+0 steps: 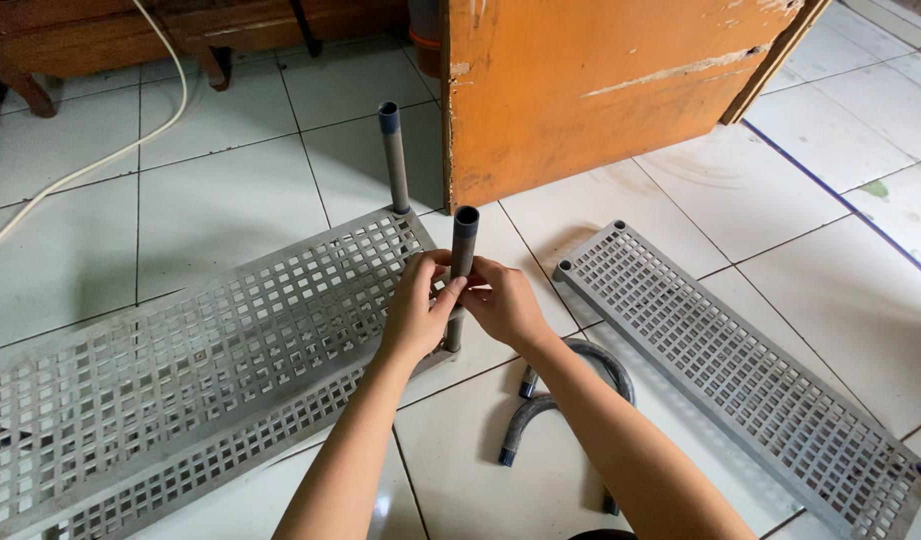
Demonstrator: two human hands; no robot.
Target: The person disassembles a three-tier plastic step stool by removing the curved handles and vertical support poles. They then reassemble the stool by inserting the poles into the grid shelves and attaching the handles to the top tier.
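Work in hand: a grey plastic rack is being put together on the tiled floor (pixel 230 200), judging by the loose parts.
Left hand (pixel 415 310): its grip is closed round the near post (pixel 462 255), fingers wrapped on the lower half.
Right hand (pixel 502 300): its grip is clamped on the same post from the 3 o'clock side, fingertips meeting the left hand's.
Near post: upright at the corner of the big shelf (pixel 180 380), its foot seemingly in the corner socket; whether it is fully seated cannot be told.
Far post (pixel 393 160): already upright at the shelf's other corner, at 11 o'clock from the hands.
Big shelf: flat on the floor, stretching toward 8 o'clock; its far-end corners are out of view.
Second shelf (pixel 740 370): flat at 4 o'clock, well apart, with no posts in it.
Curved pieces (pixel 560 400): loose on the floor at 6 o'clock of the hands, unused.
Progress, as a judgement: early; one post is placed, a second is going in, and the second shelf and curved pieces are left.
Around: an orange board (pixel 600 90) at 12 o'clock, a white cable (pixel 100 160) at 10 o'clock.
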